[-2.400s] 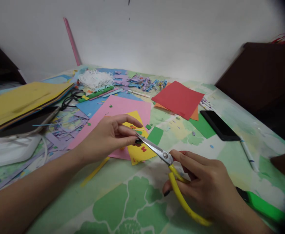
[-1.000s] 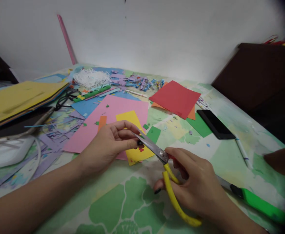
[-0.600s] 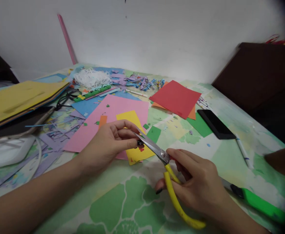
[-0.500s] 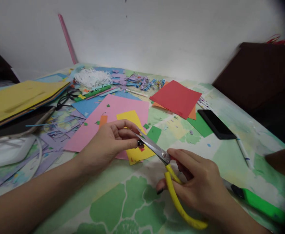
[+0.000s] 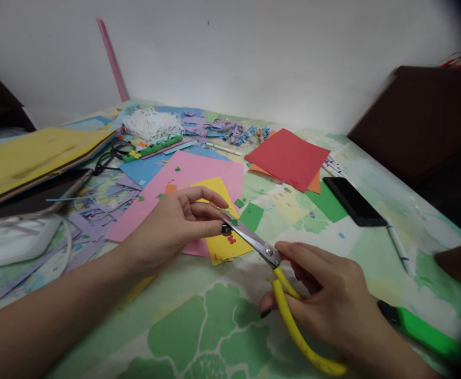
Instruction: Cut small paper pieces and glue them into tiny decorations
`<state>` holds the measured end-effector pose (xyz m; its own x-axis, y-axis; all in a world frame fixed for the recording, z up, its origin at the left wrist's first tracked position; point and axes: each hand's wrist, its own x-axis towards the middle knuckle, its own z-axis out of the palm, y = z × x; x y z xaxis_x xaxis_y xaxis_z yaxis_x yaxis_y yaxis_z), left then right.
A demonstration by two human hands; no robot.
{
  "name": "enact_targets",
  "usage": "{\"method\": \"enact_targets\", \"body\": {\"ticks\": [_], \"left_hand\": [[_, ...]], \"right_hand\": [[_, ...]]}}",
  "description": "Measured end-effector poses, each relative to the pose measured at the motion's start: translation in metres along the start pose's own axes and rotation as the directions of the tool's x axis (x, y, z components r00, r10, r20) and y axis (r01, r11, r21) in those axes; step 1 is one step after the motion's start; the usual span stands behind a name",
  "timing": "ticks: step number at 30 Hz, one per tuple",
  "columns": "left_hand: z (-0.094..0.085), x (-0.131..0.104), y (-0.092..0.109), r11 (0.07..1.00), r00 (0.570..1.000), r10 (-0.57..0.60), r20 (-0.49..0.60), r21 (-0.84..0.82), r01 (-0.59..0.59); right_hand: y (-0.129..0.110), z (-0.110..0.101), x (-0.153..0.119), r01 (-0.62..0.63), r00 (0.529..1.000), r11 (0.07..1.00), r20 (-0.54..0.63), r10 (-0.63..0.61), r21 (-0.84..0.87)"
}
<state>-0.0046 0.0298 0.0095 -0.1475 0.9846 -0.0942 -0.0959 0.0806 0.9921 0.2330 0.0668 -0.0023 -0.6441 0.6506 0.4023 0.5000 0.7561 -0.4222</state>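
My right hand point(image 5: 329, 289) grips a pair of scissors point(image 5: 291, 321) with yellow handles and metal blades pointing up and left. The blades lie nearly together. My left hand point(image 5: 183, 218) is closed in a pinch by the blade tips, where a small piece of green paper point(image 5: 234, 222) shows; the fingers partly hide it. Below the hands lies a yellow paper sheet point(image 5: 222, 250) with small red cut pieces point(image 5: 231, 239) on it. A pink paper sheet point(image 5: 210, 171) with green scraps is under the yellow one, and a green paper piece point(image 5: 252, 216) lies beside it.
A red sheet point(image 5: 289, 158), a black phone point(image 5: 352, 201) and a marker point(image 5: 400, 247) lie to the right. A green-handled cutter point(image 5: 428, 331) is by my right forearm. At left are yellow sheets point(image 5: 37, 152), glasses point(image 5: 114, 155) and purple scraps point(image 5: 96, 223); white shredded strands point(image 5: 151, 123) lie behind.
The view has shifted slightly, so the things appear a little farther right. Both hands keep their hold, and the scissor blades look closer together around the green paper.
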Motion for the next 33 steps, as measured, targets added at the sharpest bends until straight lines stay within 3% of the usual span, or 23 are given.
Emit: {"method": "enact_targets", "body": {"ticks": [9,20,33], "left_hand": [[0.0001,0.0014,0.0004,0.996,0.994,-0.062,0.084,-0.052,0.067],[0.0009,-0.0003,-0.0023,0.998,0.999,-0.025,0.043,-0.055,0.027],[0.0001,0.0003,-0.0035,0.996,1.0,-0.015,0.026,-0.092,0.018]], "right_hand": [[-0.0026,-0.0015,0.0009,-0.07,0.997,0.994,0.023,0.068,0.08],[-0.0023,-0.0008,0.0016,-0.088,0.996,0.986,0.023,0.086,0.144],[-0.0004,-0.0018,-0.0021,-0.017,1.0,0.998,0.003,0.016,0.056]]}}
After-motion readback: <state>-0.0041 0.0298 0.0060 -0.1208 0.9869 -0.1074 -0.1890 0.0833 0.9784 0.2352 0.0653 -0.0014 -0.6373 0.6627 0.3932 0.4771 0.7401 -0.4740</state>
